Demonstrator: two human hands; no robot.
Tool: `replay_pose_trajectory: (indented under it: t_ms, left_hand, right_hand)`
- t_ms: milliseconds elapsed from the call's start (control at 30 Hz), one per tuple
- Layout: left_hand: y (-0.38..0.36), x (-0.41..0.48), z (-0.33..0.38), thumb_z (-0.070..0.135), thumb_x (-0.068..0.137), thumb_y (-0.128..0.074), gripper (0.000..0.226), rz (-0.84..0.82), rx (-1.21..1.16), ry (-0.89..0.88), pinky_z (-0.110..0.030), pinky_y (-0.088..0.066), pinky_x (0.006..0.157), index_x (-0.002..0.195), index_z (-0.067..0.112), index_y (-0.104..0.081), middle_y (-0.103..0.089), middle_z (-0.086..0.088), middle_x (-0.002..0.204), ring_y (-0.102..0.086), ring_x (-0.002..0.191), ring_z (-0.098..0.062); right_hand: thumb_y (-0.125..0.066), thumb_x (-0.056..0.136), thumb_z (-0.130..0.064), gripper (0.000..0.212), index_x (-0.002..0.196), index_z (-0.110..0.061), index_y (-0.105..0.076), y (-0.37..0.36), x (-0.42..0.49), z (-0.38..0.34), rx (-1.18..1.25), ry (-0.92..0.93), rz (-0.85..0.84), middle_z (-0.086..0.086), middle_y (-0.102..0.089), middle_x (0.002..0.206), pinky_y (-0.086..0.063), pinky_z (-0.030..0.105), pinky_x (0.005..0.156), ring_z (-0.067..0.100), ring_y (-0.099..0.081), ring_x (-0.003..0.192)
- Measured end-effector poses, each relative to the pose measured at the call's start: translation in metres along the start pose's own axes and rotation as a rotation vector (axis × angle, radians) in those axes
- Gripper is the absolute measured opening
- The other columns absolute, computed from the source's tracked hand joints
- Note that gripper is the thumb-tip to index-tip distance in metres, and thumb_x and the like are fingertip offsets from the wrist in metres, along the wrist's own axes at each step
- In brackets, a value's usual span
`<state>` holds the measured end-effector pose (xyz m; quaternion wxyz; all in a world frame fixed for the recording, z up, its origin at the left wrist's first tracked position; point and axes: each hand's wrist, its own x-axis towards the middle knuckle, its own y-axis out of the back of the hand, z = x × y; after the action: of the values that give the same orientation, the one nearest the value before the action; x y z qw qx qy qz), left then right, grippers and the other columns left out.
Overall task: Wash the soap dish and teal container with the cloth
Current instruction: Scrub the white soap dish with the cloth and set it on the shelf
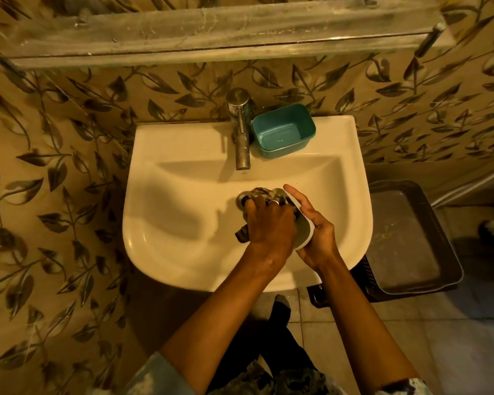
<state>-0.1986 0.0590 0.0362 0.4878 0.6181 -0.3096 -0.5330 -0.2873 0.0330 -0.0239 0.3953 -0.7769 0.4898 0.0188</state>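
Over the white sink (183, 246), my right hand (318, 235) holds a white soap dish (304, 233) tilted on its edge, index finger stretched out. My left hand (268, 223), a ring on one finger, presses a dark patterned cloth (264, 193) against the dish's inner face, just above the drain. A tail of the cloth hangs below that hand. The teal container (283, 132) stands upright and empty on the sink's back ledge, right of the tap, apart from both hands.
A chrome tap (241, 129) rises at the sink's back centre; no water runs from it. A dark plastic basket (411, 240) sits right of the sink at floor level. A dusty shelf (211, 38) juts out above. Leaf-patterned tiles cover the wall.
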Motion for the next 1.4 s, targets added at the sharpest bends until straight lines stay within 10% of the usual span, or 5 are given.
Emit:
replay_pose_trajectory:
  t_ms: [367,467,600,967,1400]
  left_hand:
    - [0.03,-0.011,-0.009,0.019,0.092,-0.048,0.02,-0.414,-0.787,-0.102,-0.05,-0.049,0.09,0.1,0.014,-0.065,-0.07,-0.013,0.087,-0.065,0.083,-0.033]
    - [0.033,-0.01,-0.01,0.035,0.093,-0.05,0.024,-0.424,-1.08,0.039,-0.038,-0.055,0.063,0.085,0.017,-0.065,-0.068,-0.017,0.075,-0.065,0.063,-0.031]
    - [0.033,0.012,-0.013,0.026,0.091,-0.058,0.022,-0.257,-1.387,0.363,-0.045,-0.056,0.083,0.107,0.014,-0.064,-0.071,-0.016,0.103,-0.069,0.088,-0.03]
    - [0.009,-0.001,0.0,0.002,0.089,-0.054,0.039,-0.188,-0.475,-0.378,-0.049,-0.032,0.11,0.124,0.019,-0.057,-0.05,-0.005,0.137,-0.041,0.128,-0.028]
    - [0.0,0.004,-0.031,0.017,0.08,-0.07,0.037,0.107,0.277,-0.316,-0.05,-0.032,0.092,0.115,0.015,-0.062,-0.052,-0.006,0.132,-0.041,0.117,-0.033]
  right_hand:
    - [-0.036,0.085,-0.026,0.046,0.127,-0.028,-0.055,0.001,0.0,-0.015,-0.065,0.253,0.054,0.002,-0.053,0.138,-0.05,0.034,0.097,0.025,-0.051,0.126]
    - [-0.033,0.09,-0.025,0.043,0.128,-0.026,-0.053,-0.001,0.002,-0.02,0.003,0.234,0.02,0.0,-0.064,0.125,-0.054,0.032,0.088,0.018,-0.062,0.112]
    - [-0.038,0.085,-0.024,0.049,0.133,-0.021,-0.046,-0.014,0.001,-0.017,0.077,0.178,0.003,0.009,-0.061,0.125,-0.057,0.032,0.078,0.023,-0.065,0.103]
    - [-0.026,0.092,-0.019,0.053,0.142,-0.017,-0.042,0.003,-0.007,-0.027,0.107,0.168,0.104,0.015,-0.057,0.12,-0.055,0.033,0.081,0.026,-0.059,0.103]
    - [-0.03,0.09,-0.016,0.045,0.129,-0.021,-0.052,0.005,-0.016,-0.02,-0.18,-0.033,-0.001,0.016,-0.053,0.135,-0.047,0.044,0.089,0.034,-0.053,0.114]
